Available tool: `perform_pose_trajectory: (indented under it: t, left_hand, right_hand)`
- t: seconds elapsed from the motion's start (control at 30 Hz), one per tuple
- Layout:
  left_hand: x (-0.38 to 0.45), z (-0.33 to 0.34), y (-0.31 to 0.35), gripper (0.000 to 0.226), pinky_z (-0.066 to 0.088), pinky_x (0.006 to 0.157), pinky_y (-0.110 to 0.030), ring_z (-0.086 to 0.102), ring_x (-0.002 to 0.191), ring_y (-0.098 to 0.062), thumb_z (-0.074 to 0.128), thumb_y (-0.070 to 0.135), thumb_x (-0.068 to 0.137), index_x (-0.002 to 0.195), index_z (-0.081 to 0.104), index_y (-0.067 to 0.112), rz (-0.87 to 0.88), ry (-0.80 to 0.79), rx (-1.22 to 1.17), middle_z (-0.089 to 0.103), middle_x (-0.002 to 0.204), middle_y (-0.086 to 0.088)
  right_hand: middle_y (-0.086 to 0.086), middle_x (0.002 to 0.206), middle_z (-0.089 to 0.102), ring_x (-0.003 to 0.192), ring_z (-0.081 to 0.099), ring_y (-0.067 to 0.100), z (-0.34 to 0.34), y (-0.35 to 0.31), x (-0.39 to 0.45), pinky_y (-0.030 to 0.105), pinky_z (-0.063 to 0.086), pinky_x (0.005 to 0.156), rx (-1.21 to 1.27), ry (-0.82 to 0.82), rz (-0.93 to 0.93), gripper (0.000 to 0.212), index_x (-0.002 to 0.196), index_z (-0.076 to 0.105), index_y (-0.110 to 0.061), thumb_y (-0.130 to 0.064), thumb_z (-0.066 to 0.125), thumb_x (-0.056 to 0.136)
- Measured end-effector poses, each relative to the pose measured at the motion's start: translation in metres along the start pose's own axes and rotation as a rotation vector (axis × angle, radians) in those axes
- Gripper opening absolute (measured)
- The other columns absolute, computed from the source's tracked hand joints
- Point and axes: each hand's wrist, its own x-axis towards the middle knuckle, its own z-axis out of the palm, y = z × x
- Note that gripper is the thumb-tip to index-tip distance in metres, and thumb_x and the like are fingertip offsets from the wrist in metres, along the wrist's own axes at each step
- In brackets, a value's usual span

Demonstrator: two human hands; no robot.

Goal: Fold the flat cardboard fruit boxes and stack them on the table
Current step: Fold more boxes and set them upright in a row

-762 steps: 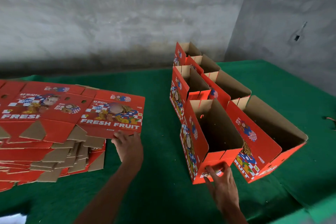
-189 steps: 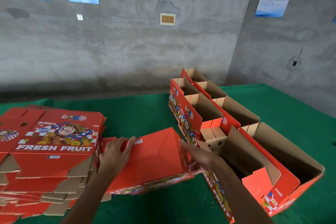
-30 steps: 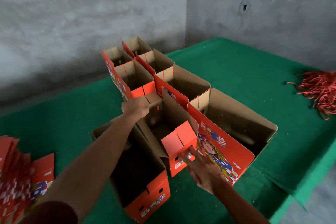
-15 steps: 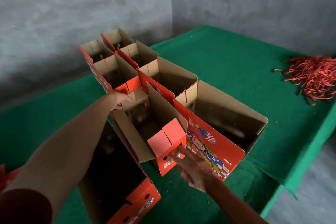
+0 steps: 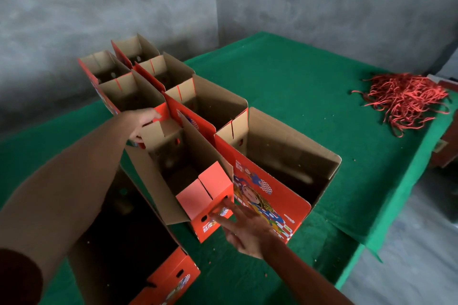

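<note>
Several folded red fruit boxes stand open-topped in two rows on the green table (image 5: 297, 77). The middle box (image 5: 173, 168) of the left row sits tilted between its neighbours. My left hand (image 5: 141, 124) grips its far end flap, fingers curled over the cardboard edge. My right hand (image 5: 238, 225) presses with spread, straight fingers against the box's near red end, just under its two raised red flaps (image 5: 205, 190). Nearest to me stands the newest box (image 5: 128, 255), partly hidden by my left forearm.
A large open box (image 5: 285, 156) stands to the right of the held one, touching it. A heap of red cords (image 5: 406, 99) lies at the table's far right. The table's front-right edge (image 5: 352, 267) drops to a grey floor. Concrete walls close the back.
The view has swung a little right. My left hand has shifted along the far flap of the middle box; my right hand stays pressed on its near end.
</note>
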Motion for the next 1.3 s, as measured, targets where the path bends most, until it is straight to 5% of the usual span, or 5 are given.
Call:
perform_pose_trajectory:
  t: [0.2,0.37,0.6,0.93,1.3]
  left_hand:
    - [0.016,-0.001,0.008,0.046,0.057,0.092,-0.050,0.055,0.124,-0.041,0.067,0.032,0.097,0.132,0.061,0.003,-0.031,-0.169,0.128,0.054,0.128,-0.025]
    - [0.012,0.027,0.012,0.047,0.030,0.120,-0.056,0.038,0.145,-0.040,0.053,0.031,0.105,0.144,0.053,0.005,0.028,-0.146,0.301,0.048,0.152,-0.019]
    - [0.010,0.050,-0.017,0.023,0.051,0.090,-0.039,0.065,0.114,-0.035,0.071,0.018,0.094,0.113,0.072,0.006,0.356,0.195,0.181,0.072,0.109,-0.012]
    - [-0.030,0.040,-0.042,0.058,0.036,0.116,-0.054,0.042,0.142,-0.033,0.065,0.040,0.097,0.151,0.045,0.035,0.547,0.231,0.813,0.041,0.157,-0.004]
    - [-0.123,-0.011,-0.131,0.069,0.009,0.119,-0.071,0.022,0.153,-0.031,0.031,0.067,0.100,0.154,0.034,0.023,0.586,0.425,0.991,0.028,0.165,-0.006]
  right_hand:
    - [0.010,0.153,0.046,0.116,0.065,0.017,0.000,0.004,0.000,0.029,0.059,0.089,0.028,0.026,-0.036,0.067,0.155,0.038,-0.038,-0.039,0.061,0.092]
    - [0.012,0.156,0.044,0.125,0.061,0.020,0.001,0.008,0.003,0.032,0.057,0.095,0.012,0.017,-0.057,0.066,0.157,0.036,-0.038,-0.039,0.058,0.095]
    - [0.013,0.162,0.033,0.135,0.052,0.025,0.005,0.009,0.006,0.041,0.052,0.106,0.016,-0.061,-0.073,0.070,0.161,0.022,-0.036,-0.034,0.054,0.098]
    - [0.020,0.152,0.051,0.128,0.062,0.028,0.016,-0.017,0.027,0.038,0.045,0.104,-0.111,-0.078,0.035,0.095,0.157,0.037,-0.035,-0.044,0.083,0.075]
    - [0.024,0.169,0.013,0.152,0.029,0.040,-0.002,-0.038,0.069,0.050,0.021,0.122,-0.140,-0.234,0.237,0.085,0.163,0.012,-0.030,-0.031,0.065,0.096]
